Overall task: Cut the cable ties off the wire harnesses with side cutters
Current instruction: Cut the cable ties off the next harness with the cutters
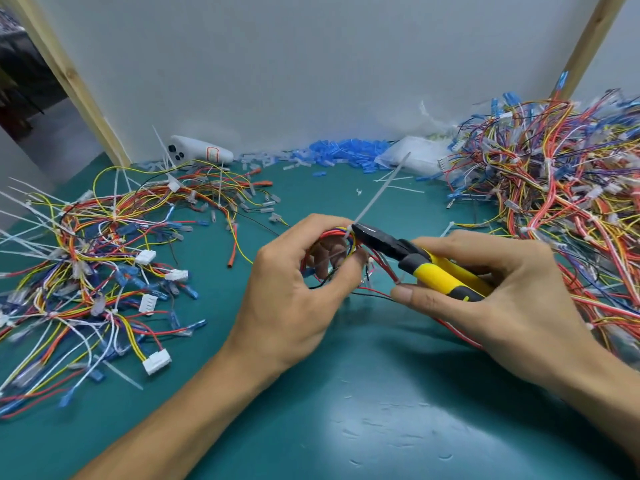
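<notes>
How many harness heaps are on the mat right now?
2: the left heap, left of the left hand, and the right heap at far right. More may lie out of frame.

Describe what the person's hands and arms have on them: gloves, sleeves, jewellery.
Nothing is worn. The left hand and right hand are bare, with no gloves, rings or watch visible. The left forearm and right forearm are bare too; no sleeve shows in frame.

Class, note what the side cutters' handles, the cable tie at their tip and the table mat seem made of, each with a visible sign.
Handles of the side cutters: likely rubbery plastic, matte yellow-and-grey moulding. Cable tie: probably nylon, thin translucent white strip. Table mat: perhaps rubber or vinyl, teal, soft sheen with scuffs.
</notes>
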Demonstrator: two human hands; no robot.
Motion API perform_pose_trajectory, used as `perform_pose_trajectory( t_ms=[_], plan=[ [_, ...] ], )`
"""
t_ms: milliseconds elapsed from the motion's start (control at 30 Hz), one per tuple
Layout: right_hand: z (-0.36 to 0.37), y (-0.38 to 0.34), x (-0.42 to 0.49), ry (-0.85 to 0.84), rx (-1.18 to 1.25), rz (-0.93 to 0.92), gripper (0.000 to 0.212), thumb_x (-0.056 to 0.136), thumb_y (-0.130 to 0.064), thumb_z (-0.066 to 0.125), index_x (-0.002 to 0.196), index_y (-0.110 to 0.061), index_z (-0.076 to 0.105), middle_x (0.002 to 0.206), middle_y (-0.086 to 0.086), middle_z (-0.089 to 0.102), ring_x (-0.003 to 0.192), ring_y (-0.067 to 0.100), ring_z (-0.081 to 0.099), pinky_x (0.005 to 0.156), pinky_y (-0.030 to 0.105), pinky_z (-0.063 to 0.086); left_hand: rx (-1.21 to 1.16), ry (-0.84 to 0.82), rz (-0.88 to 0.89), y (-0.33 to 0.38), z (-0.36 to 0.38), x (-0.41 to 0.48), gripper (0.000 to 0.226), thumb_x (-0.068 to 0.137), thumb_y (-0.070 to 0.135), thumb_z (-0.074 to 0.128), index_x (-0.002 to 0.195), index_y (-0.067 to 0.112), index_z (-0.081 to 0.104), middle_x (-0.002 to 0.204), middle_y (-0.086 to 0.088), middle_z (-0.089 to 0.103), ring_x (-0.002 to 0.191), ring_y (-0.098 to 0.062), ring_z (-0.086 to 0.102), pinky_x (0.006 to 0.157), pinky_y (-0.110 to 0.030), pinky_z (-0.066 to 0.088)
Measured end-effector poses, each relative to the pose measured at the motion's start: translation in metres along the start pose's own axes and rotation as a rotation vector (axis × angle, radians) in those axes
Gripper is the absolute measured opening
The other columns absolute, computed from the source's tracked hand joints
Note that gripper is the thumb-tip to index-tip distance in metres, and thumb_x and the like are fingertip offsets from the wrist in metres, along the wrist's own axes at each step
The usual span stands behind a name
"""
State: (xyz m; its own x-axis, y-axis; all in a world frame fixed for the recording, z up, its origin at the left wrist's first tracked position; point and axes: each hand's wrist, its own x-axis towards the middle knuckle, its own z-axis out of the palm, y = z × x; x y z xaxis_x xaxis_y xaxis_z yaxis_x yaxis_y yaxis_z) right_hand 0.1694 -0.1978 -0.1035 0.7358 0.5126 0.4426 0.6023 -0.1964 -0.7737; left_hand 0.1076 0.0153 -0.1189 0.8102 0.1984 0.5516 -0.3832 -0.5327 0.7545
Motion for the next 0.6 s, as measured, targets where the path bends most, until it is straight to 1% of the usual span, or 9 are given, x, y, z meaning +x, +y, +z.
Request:
perform_pose_trajectory(
  t_ms=[33, 100, 167, 233, 267, 367, 467, 533, 600],
  plan=[
    [0.000, 0.000, 0.001, -0.004, -0.024, -0.006, 0.029, 0.076, -0.051, 0.088, 0.104, -0.046, 0.080, 0.079, 0.000, 0.062, 0.068, 0.016, 0.055, 0.060, 0.029, 0.042, 0.002, -0.021, -0.007, 0.000, 0.001, 0.000, 0.008, 0.096, 0.021, 0.070, 0.104, 0.019, 0.070, 0.081, 0.012, 0.059, 0.073, -0.011, 0.055, 0.071, -0.022, 0.044],
    [0.000, 0.000, 0.001, 0.014, -0.058, -0.010, 0.032, 0.074, -0.053, 0.089, 0.104, -0.044, 0.081, 0.085, 0.000, 0.061, 0.070, 0.019, 0.057, 0.059, 0.035, 0.043, 0.004, -0.044, 0.005, 0.001, 0.002, -0.001, 0.008, 0.100, 0.023, 0.065, 0.105, 0.017, 0.064, 0.093, 0.012, 0.059, 0.087, -0.013, 0.060, 0.081, -0.023, 0.044],
    [0.001, -0.001, 0.000, 0.069, -0.043, 0.006, 0.036, 0.068, -0.054, 0.090, 0.102, -0.043, 0.082, 0.100, -0.003, 0.059, 0.073, 0.016, 0.062, 0.060, 0.026, 0.047, -0.043, -0.080, 0.009, 0.002, 0.002, -0.001, 0.011, 0.103, 0.022, 0.061, 0.111, 0.015, 0.061, 0.105, 0.010, 0.065, 0.100, -0.016, 0.065, 0.089, -0.022, 0.046],
    [0.002, 0.000, 0.000, 0.106, -0.016, 0.020, 0.039, 0.064, -0.054, 0.091, 0.100, -0.043, 0.082, 0.110, -0.002, 0.055, 0.074, 0.010, 0.066, 0.062, 0.015, 0.047, -0.091, -0.112, -0.009, 0.002, 0.002, -0.002, 0.011, 0.104, 0.021, 0.060, 0.109, 0.011, 0.059, 0.096, 0.012, 0.068, 0.092, -0.010, 0.067, 0.082, -0.020, 0.047],
    [0.002, 0.000, 0.000, 0.109, -0.019, 0.018, 0.039, 0.064, -0.055, 0.090, 0.100, -0.043, 0.081, 0.113, -0.001, 0.054, 0.077, 0.009, 0.066, 0.064, 0.012, 0.047, -0.108, -0.112, -0.017, 0.002, 0.003, -0.003, 0.011, 0.104, 0.020, 0.060, 0.108, 0.010, 0.058, 0.092, 0.010, 0.068, 0.087, -0.011, 0.068, 0.080, -0.024, 0.050],
    [0.001, 0.000, 0.001, 0.097, -0.053, 0.005, 0.040, 0.066, -0.061, 0.090, 0.101, -0.044, 0.080, 0.115, 0.002, 0.053, 0.090, 0.012, 0.067, 0.068, 0.011, 0.047, -0.152, -0.103, -0.047, 0.003, 0.006, -0.007, 0.010, 0.104, 0.021, 0.060, 0.113, 0.017, 0.058, 0.088, 0.000, 0.064, 0.082, -0.022, 0.065, 0.079, -0.044, 0.057],
    [-0.002, 0.001, 0.002, 0.084, -0.086, 0.004, 0.041, 0.067, -0.064, 0.087, 0.102, -0.043, 0.080, 0.116, 0.001, 0.051, 0.092, 0.016, 0.066, 0.070, 0.016, 0.047, -0.154, -0.108, -0.058, 0.006, 0.007, -0.007, 0.007, 0.102, 0.026, 0.061, 0.102, 0.019, 0.063, 0.080, -0.001, 0.058, 0.074, -0.022, 0.054, 0.070, -0.036, 0.049],
    [-0.002, 0.001, 0.003, 0.077, -0.095, 0.000, 0.040, 0.067, -0.063, 0.088, 0.102, -0.043, 0.080, 0.115, 0.001, 0.051, 0.092, 0.017, 0.065, 0.069, 0.016, 0.046, -0.210, -0.101, -0.091, 0.009, 0.007, -0.008, 0.012, 0.101, 0.026, 0.062, 0.093, 0.018, 0.062, 0.073, 0.006, 0.050, 0.068, -0.014, 0.046, 0.064, -0.026, 0.040],
    [-0.002, 0.002, 0.003, 0.085, -0.072, -0.008, 0.040, 0.068, -0.061, 0.087, 0.103, -0.042, 0.081, 0.113, -0.001, 0.052, 0.089, 0.018, 0.064, 0.067, 0.016, 0.045, -0.281, -0.096, -0.112, 0.013, 0.006, -0.009, 0.018, 0.100, 0.023, 0.064, 0.084, 0.017, 0.060, 0.070, 0.013, 0.047, 0.066, -0.008, 0.041, 0.063, -0.017, 0.035]
  ],
)
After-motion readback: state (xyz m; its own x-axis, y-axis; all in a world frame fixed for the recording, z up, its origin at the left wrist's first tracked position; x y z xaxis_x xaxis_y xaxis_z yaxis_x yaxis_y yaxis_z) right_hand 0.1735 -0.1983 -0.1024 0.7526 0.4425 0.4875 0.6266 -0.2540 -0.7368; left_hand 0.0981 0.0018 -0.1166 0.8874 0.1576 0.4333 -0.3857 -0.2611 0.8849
